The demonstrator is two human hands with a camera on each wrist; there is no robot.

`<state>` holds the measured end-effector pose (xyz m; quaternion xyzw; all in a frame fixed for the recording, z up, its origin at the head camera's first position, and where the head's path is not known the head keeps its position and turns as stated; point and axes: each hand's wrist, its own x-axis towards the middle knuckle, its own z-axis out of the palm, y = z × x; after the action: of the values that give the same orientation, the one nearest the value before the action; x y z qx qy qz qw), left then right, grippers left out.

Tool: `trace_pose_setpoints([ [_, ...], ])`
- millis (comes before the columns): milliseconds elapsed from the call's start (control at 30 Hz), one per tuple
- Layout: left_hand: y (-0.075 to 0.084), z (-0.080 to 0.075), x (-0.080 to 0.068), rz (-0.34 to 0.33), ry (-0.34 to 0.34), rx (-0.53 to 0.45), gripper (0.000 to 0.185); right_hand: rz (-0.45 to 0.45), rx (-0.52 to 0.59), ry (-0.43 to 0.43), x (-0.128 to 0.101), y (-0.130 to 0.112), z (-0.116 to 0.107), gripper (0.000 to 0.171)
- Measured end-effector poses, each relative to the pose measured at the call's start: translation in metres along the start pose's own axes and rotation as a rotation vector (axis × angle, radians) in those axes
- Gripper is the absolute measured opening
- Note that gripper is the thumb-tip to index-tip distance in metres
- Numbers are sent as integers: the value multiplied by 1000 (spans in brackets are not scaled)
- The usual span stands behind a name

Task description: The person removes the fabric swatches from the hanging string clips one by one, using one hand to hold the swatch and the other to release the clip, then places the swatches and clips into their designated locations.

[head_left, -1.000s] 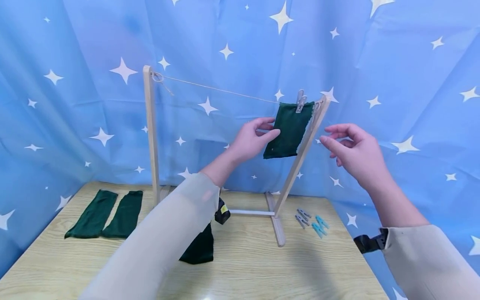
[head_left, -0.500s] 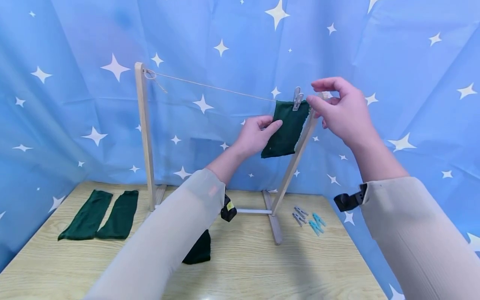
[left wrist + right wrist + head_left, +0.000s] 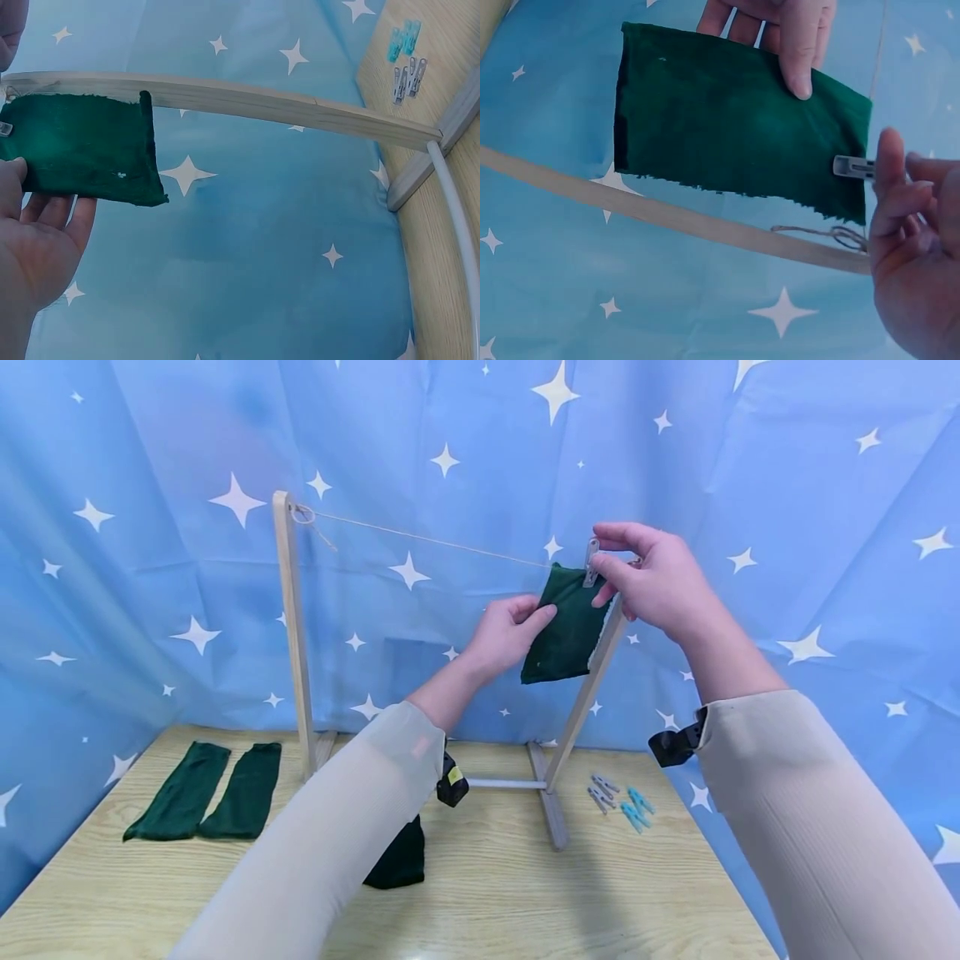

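A dark green cloth (image 3: 566,627) hangs from the string (image 3: 420,537) of a wooden rack, close to its slanted right post (image 3: 592,689). A grey clothespin (image 3: 592,560) clips its top edge. My left hand (image 3: 513,631) pinches the cloth's left edge, thumb in front and fingers behind. My right hand (image 3: 645,581) pinches the clothespin between thumb and fingers. The right wrist view shows the cloth (image 3: 727,127), the pin (image 3: 851,166) and my right thumb on the pin's end. The left wrist view shows the cloth (image 3: 75,150) above my left palm (image 3: 37,240).
Two green cloths (image 3: 180,789) (image 3: 243,789) lie flat at the table's left. Another dark cloth (image 3: 397,860) lies under my left forearm. Grey clothespins (image 3: 602,792) and blue ones (image 3: 636,810) lie by the rack's right foot. A blue starred curtain surrounds the table.
My right hand rose from beside the rack's right post to the clothespin and closed its fingers on it. My left hand kept hold of the cloth.
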<state>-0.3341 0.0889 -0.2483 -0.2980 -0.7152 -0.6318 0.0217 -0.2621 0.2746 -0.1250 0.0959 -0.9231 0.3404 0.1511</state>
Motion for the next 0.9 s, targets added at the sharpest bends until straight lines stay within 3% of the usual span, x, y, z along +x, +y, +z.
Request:
trace_pose_setpoints([
  [467, 7, -4, -2, 9, -34, -78, 38, -25, -163, 70, -5, -7, -5, 48],
  [600, 13, -2, -3, -19, -43, -119, 47, -19, -198, 123, -5, -6, -4, 46],
  [900, 27, -1, -9, -56, -92, -221, 55, -44, -164, 282, -11, -2, -3, 32],
])
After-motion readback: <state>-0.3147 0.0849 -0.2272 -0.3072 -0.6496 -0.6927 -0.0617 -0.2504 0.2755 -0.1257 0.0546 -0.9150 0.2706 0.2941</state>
